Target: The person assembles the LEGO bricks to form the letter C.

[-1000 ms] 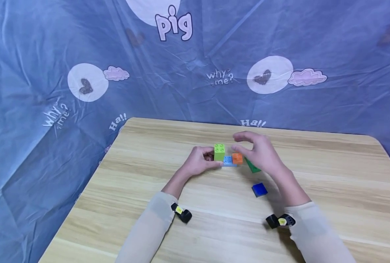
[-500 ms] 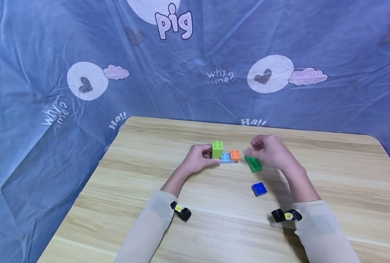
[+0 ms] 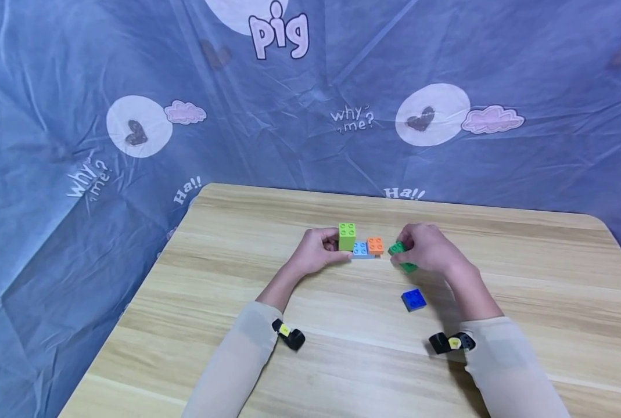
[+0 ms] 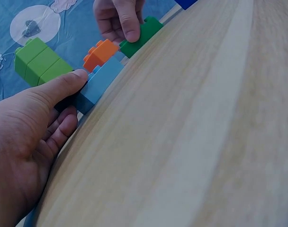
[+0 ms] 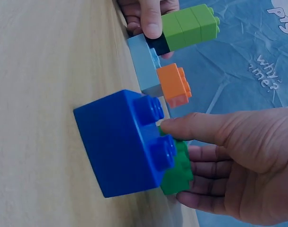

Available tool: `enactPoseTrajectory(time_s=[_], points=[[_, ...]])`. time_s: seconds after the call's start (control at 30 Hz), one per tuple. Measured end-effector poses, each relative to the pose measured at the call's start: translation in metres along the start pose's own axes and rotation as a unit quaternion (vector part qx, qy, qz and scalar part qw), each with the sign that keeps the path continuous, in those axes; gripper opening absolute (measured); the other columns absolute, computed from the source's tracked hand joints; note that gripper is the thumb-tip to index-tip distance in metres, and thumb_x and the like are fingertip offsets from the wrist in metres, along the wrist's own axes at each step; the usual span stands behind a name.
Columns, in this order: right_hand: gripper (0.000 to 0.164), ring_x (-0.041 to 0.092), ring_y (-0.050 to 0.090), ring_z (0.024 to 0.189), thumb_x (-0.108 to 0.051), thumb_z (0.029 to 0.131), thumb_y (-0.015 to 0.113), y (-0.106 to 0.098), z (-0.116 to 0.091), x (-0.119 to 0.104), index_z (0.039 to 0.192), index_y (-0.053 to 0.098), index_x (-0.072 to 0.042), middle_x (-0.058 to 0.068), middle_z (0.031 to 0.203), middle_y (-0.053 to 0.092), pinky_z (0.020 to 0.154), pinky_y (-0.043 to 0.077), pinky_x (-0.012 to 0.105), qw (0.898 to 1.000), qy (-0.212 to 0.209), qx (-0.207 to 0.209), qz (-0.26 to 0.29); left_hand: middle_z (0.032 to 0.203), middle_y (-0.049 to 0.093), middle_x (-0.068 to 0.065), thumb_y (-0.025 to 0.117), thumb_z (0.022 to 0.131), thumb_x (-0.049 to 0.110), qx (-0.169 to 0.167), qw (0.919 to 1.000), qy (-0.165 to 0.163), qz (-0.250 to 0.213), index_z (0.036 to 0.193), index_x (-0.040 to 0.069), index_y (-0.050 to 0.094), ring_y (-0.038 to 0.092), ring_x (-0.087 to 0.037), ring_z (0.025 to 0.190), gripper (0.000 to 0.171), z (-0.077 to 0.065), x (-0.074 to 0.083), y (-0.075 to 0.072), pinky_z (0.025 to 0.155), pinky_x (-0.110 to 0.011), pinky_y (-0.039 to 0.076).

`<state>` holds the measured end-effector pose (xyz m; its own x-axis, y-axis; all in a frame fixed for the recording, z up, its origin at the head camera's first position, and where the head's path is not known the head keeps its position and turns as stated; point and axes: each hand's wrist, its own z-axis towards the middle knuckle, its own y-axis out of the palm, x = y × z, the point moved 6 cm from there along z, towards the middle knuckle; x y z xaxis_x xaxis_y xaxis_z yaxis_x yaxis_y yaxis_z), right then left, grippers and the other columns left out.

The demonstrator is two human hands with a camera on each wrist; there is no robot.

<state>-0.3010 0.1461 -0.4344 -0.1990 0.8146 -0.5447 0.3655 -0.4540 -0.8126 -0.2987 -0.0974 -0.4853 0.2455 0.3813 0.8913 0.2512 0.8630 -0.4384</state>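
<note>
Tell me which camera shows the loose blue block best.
Right wrist: the loose blue block appears large and unblocked. Head shows it whole but small; left wrist, only a piece cut off at the top.

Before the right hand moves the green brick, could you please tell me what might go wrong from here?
The orange brick juts past the end of the light blue brick, close to the green brick held by the right hand, so a bump might loosen it. The lime-green tower stands on the black brick that the left hand holds; a sideways knock could tip it. The blue brick lies near the right forearm, which could brush it aside.
</note>
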Motion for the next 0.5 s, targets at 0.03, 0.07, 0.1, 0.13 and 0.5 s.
enactPoseTrajectory(time_s=[0.03, 0.07, 0.1, 0.13, 0.5], points=[[0.033, 0.025, 0.062, 0.088, -0.017, 0.087, 0.088, 0.0, 0.0, 0.0, 0.108, 0.07, 0.0, 0.012, 0.1, 0.07, 0.075, 0.056, 0.038, 1.0, -0.005, 0.003, 0.002, 0.084, 0.073, 0.0, 0.092, 0.084, 0.017, 0.0, 1.0, 0.001, 0.001, 0.113, 0.009, 0.078, 0.061, -0.011, 0.07, 0.033, 0.0, 0.0, 0.0, 0.063, -0.023, 0.052], [0.031, 0.025, 0.063, 0.088, -0.015, 0.087, 0.088, 0.0, 0.001, -0.001, 0.108, 0.07, 0.0, 0.012, 0.099, 0.07, 0.075, 0.056, 0.038, 1.0, -0.012, 0.006, 0.007, 0.084, 0.072, 0.0, 0.092, 0.085, 0.018, 0.0, 1.0, 0.001, 0.003, 0.113, 0.009, 0.078, 0.061, -0.011, 0.07, 0.033, 0.0, 0.0, 0.0, 0.063, -0.023, 0.051], [0.03, 0.025, 0.063, 0.088, -0.014, 0.087, 0.088, 0.001, 0.001, -0.002, 0.108, 0.071, 0.0, 0.011, 0.099, 0.071, 0.076, 0.057, 0.039, 1.0, -0.02, 0.008, 0.01, 0.084, 0.072, 0.0, 0.092, 0.085, 0.018, -0.001, 1.0, 0.001, 0.002, 0.112, 0.009, 0.078, 0.06, -0.011, 0.069, 0.032, 0.0, 0.001, 0.0, 0.063, -0.023, 0.051], [0.029, 0.025, 0.064, 0.089, -0.012, 0.087, 0.087, 0.001, 0.001, -0.002, 0.108, 0.071, -0.001, 0.011, 0.098, 0.071, 0.076, 0.057, 0.039, 0.999, -0.028, 0.01, 0.013, 0.084, 0.072, 0.0, 0.092, 0.085, 0.018, -0.001, 1.0, 0.001, 0.003, 0.112, 0.009, 0.078, 0.06, -0.011, 0.069, 0.032, 0.0, 0.001, 0.0, 0.062, -0.023, 0.051], [0.043, 0.031, 0.067, 0.104, -0.011, 0.092, 0.083, 0.007, 0.014, 0.019, 0.131, 0.069, 0.0, 0.015, 0.119, 0.071, 0.093, 0.055, 0.051, 0.987, -0.128, 0.077, 0.063, 0.084, 0.072, 0.0, 0.092, 0.085, 0.018, -0.004, 1.0, 0.0, 0.0, 0.113, 0.009, 0.078, 0.059, -0.01, 0.068, 0.032, -0.002, 0.0, 0.0, 0.062, -0.023, 0.05]])
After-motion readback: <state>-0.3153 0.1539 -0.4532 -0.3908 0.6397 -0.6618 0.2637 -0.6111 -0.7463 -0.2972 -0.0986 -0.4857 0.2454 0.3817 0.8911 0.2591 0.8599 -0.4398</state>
